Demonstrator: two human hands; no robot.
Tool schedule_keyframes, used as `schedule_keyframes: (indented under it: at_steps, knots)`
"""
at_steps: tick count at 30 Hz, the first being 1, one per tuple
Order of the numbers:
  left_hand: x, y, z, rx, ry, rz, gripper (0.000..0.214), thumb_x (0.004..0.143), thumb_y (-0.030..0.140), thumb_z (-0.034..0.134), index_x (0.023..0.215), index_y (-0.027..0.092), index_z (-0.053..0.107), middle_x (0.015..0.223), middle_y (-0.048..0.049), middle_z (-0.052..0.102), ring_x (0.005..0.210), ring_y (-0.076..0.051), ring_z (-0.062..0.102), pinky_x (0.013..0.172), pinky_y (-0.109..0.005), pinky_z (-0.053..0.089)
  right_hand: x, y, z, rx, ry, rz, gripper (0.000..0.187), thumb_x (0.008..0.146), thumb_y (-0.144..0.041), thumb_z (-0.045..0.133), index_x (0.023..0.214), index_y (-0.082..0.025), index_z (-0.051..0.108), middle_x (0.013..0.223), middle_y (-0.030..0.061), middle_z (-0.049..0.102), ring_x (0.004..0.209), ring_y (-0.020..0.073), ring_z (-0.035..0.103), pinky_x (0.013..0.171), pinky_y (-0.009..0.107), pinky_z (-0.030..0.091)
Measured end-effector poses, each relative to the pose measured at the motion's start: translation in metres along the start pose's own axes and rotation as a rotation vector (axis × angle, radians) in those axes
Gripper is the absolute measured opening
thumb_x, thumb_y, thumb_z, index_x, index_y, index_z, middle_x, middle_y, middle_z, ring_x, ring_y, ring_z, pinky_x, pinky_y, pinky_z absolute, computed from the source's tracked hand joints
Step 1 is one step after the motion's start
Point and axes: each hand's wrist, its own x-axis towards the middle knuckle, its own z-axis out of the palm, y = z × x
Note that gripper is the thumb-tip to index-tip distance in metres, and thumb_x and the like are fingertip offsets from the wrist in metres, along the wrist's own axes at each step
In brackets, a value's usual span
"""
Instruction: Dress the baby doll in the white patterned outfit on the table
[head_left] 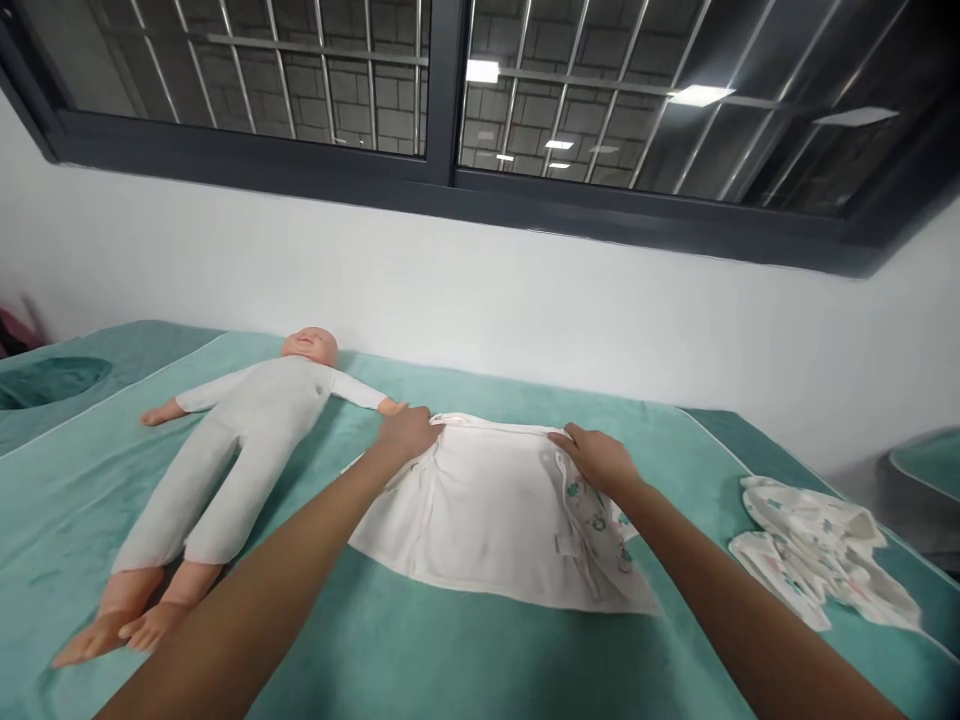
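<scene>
A white baby garment (487, 510) lies spread flat on the teal bed cover (450, 650), its printed lining showing along the right edge. My left hand (409, 432) pinches the garment's far left corner. My right hand (596, 458) grips its far right corner, fingers curled over the cloth. Left of the garment a baby doll (240, 440) in a pale grey body suit lies on its back, arms out, head toward the wall. Its outstretched hand nearly touches my left hand.
A crumpled white printed garment (814, 560) lies at the right of the bed. A white wall (525, 290) and a dark barred window (450, 90) stand behind. Another teal-covered surface (67, 375) is at the far left.
</scene>
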Motion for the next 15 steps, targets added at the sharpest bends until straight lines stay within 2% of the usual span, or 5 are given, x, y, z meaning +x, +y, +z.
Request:
schedule_keyframes:
  at_steps: [2, 5, 9, 12, 15]
  knots:
    - [0.012, 0.002, 0.011, 0.009, 0.008, -0.036, 0.041, 0.089, 0.047, 0.044, 0.110, 0.015, 0.059, 0.120, -0.0206, 0.064, 0.113, -0.036, 0.060, 0.087, -0.045, 0.047, 0.014, -0.005, 0.010, -0.006, -0.002, 0.013, 0.047, 0.098, -0.058, 0.027, 0.094, -0.021, 0.056, 0.085, 0.0105, 0.067, 0.080, 0.0274, 0.064, 0.064, 0.032, 0.039]
    - [0.007, 0.004, 0.021, 0.018, 0.046, -0.045, 0.044, 0.091, 0.044, 0.045, 0.120, 0.013, 0.053, 0.123, -0.0227, 0.060, 0.107, -0.036, 0.062, 0.083, -0.045, 0.049, 0.018, -0.011, 0.020, 0.018, 0.011, -0.001, 0.042, 0.099, -0.052, 0.030, 0.100, -0.019, 0.057, 0.097, 0.0129, 0.067, 0.083, 0.0270, 0.064, 0.069, 0.035, 0.043]
    - [-0.020, -0.016, 0.001, 0.032, 0.171, 0.088, 0.046, 0.091, 0.050, 0.046, 0.126, 0.021, 0.049, 0.134, -0.0151, 0.053, 0.122, -0.031, 0.052, 0.095, -0.042, 0.045, 0.022, -0.030, 0.012, 0.148, 0.097, -0.074, 0.036, 0.096, -0.047, 0.041, 0.112, -0.018, 0.056, 0.125, 0.0161, 0.057, 0.112, 0.0313, 0.055, 0.089, 0.042, 0.042]
    - [-0.034, -0.063, -0.041, 0.045, 0.372, 0.114, 0.043, 0.096, 0.045, 0.037, 0.130, 0.023, 0.048, 0.132, -0.0117, 0.054, 0.124, -0.028, 0.049, 0.100, -0.041, 0.040, 0.040, -0.078, 0.000, 0.491, 0.153, -0.108, 0.037, 0.092, -0.044, 0.049, 0.117, -0.018, 0.055, 0.133, 0.0170, 0.052, 0.123, 0.0322, 0.048, 0.100, 0.046, 0.037]
    - [-0.040, -0.137, -0.086, 0.025, 0.478, -0.092, 0.044, 0.093, 0.044, 0.039, 0.127, 0.020, 0.053, 0.132, -0.0141, 0.055, 0.123, -0.033, 0.049, 0.102, -0.046, 0.039, 0.065, -0.162, -0.006, 0.738, 0.071, -0.194, 0.043, 0.091, -0.053, 0.047, 0.117, -0.020, 0.057, 0.123, 0.0118, 0.061, 0.109, 0.0247, 0.059, 0.094, 0.038, 0.045]
